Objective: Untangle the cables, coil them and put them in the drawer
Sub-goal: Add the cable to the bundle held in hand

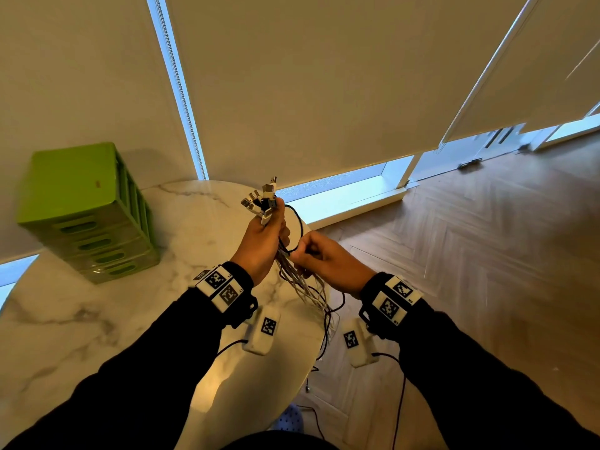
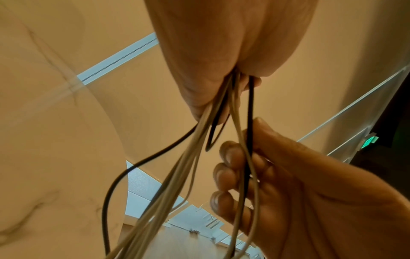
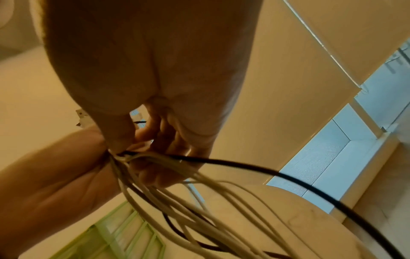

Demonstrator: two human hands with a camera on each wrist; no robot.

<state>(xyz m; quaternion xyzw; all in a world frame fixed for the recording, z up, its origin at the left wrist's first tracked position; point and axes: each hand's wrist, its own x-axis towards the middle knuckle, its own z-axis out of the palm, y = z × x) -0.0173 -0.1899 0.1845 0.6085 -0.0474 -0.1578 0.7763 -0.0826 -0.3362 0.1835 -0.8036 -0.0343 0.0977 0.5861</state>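
My left hand [image 1: 263, 241] grips a bundle of white and black cables [image 1: 300, 284] upright over the marble table's right edge. Several USB plugs [image 1: 263, 199] fan out above its fist. The strands hang below the fist [image 2: 184, 168] past the table edge toward the floor. My right hand [image 1: 319, 254] sits just to the right and pinches strands of the bundle under the left fist, fingers [image 2: 228, 177] curled round a white and a black strand. A black cable [image 3: 277, 173] loops away from the pinch. The green drawer unit [image 1: 87, 212] stands at the table's back left, its drawers closed.
The round marble table [image 1: 97, 319] lies below my left arm. Herringbone wood floor [image 1: 470, 254] spreads to the right. Roller blinds [image 1: 324, 76] cover the windows behind. Loose cable ends dangle near the floor by the table edge [image 1: 308, 384].
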